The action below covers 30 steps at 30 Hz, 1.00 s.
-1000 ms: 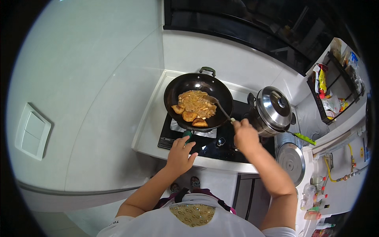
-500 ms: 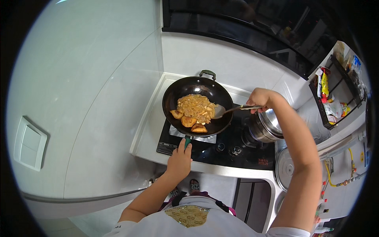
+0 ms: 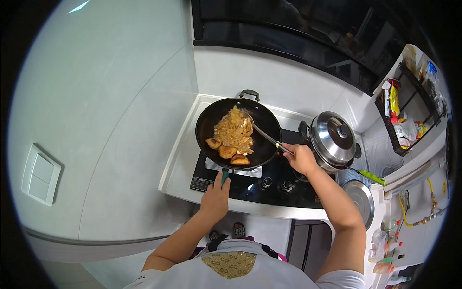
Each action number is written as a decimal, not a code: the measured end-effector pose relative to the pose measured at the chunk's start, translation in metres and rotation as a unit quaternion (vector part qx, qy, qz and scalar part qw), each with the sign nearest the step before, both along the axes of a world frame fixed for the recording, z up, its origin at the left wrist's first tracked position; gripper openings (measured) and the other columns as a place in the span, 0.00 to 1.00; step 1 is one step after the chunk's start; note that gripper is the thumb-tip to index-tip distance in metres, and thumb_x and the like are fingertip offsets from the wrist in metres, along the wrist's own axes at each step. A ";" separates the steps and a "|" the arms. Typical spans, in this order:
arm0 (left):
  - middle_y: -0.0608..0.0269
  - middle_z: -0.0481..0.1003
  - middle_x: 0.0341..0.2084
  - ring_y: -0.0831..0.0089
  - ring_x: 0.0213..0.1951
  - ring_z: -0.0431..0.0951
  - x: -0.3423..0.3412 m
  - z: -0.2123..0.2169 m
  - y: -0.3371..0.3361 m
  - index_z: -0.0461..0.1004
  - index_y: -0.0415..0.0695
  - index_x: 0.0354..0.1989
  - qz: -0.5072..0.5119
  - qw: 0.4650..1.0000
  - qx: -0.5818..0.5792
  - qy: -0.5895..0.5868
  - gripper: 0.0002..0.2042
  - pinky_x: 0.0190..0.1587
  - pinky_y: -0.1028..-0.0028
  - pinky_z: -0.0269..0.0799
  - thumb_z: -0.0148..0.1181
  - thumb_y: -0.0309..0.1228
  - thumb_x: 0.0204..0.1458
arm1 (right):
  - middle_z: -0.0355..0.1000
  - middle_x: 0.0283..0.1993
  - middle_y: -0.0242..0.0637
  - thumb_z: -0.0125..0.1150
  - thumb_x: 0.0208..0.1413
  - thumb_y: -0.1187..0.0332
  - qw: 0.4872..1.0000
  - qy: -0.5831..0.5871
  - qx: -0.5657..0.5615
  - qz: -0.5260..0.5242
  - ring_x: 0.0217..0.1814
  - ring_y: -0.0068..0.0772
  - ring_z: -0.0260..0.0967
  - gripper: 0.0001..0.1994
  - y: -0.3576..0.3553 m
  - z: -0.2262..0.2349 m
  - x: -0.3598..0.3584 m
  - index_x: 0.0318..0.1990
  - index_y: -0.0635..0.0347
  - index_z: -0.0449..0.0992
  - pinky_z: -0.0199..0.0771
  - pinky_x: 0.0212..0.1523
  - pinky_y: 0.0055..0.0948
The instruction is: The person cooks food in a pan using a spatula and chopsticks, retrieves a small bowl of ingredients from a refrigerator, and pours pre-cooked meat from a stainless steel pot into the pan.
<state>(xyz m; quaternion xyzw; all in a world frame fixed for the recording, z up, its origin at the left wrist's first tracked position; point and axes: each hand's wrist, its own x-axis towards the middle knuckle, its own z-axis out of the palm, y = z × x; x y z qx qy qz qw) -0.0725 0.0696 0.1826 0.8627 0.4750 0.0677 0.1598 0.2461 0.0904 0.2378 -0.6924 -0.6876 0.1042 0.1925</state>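
Note:
A dark wok (image 3: pixel 264 125) sits on the left burner of the black gas stove (image 3: pixel 276 192). My left hand (image 3: pixel 214 198) is closed around the wok's green handle (image 3: pixel 224 175). In my right hand (image 3: pixel 301 158) is the handle of a metal spatula (image 3: pixel 265 136); its head is partly hidden at the far right side of the food. Glossy light-brown noodle-like strips (image 3: pixel 233 130) lie heaped in the wok. Several browned pieces (image 3: pixel 227 152) lie along the near left side of the heap.
A lidded steel pot (image 3: pixel 335 138) stands on the right burner, with a green-handled utensil (image 3: pixel 370 177) beside it. A round metal lid (image 3: pixel 358 204) lies on the right counter near several bottles (image 3: pixel 387 245). Packages fill a black wall rack (image 3: pixel 404 108). A tiled wall (image 3: pixel 130 106) rises on the left.
My right hand has moved nearer and left, and the spatula has swung to the far right side of the food. The heap now reaches farther back. My left hand keeps its hold.

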 end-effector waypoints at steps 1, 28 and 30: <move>0.46 0.53 0.64 0.48 0.49 0.70 0.000 0.001 0.000 0.60 0.41 0.61 0.000 1.000 -0.003 0.001 0.30 0.46 0.59 0.73 0.60 0.27 0.47 | 0.75 0.34 0.42 0.59 0.52 0.71 0.996 -0.078 0.020 0.030 0.32 0.46 0.75 0.17 -0.007 0.011 -0.003 0.51 0.54 0.75 0.75 0.33 0.40; 0.43 0.56 0.61 0.50 0.41 0.73 -0.003 -0.009 -0.003 0.64 0.38 0.58 -0.024 0.995 0.078 -0.055 0.26 0.40 0.60 0.76 0.54 0.24 0.47 | 0.74 0.28 0.37 0.53 0.61 0.71 0.826 0.488 -0.223 -0.173 0.14 0.17 0.59 0.14 0.037 -0.026 -0.014 0.53 0.65 0.71 0.56 0.10 0.16; 0.43 0.56 0.62 0.50 0.41 0.73 -0.004 -0.012 -0.003 0.64 0.38 0.58 -0.023 0.995 0.085 -0.054 0.26 0.40 0.61 0.76 0.54 0.25 0.47 | 0.74 0.28 0.37 0.54 0.60 0.72 0.831 0.494 -0.195 -0.166 0.14 0.17 0.59 0.15 0.034 -0.032 -0.013 0.53 0.67 0.70 0.56 0.10 0.16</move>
